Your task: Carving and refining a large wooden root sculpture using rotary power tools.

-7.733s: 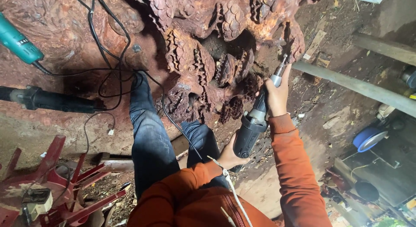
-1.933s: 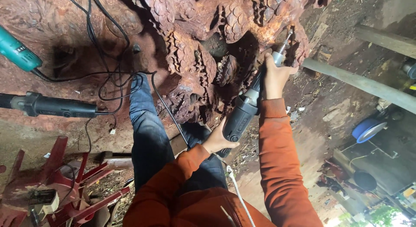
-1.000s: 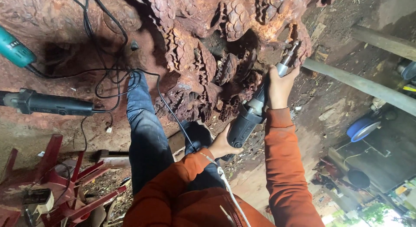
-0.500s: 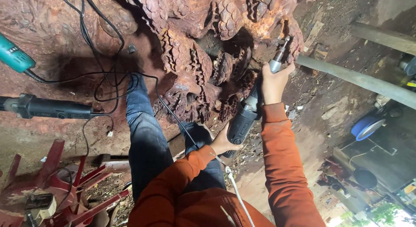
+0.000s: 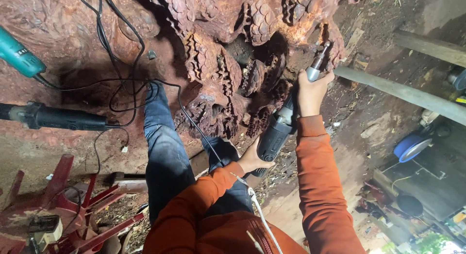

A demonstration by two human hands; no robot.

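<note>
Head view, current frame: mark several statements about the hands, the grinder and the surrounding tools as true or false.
1. The right hand grips the front end of the grinder. True.
2. The left hand rests on the teal tool. False: it holds the grinder's rear body; the teal tool lies untouched at far left.
3. The grinder's tip points at the carved wood. True.
4. The person wears green sleeves. False: the sleeves are orange.
5. A black tool lies at the left with cords nearby. True.
6. The blue disc sits on the carving. False: it lies on the ground at right.
</note>
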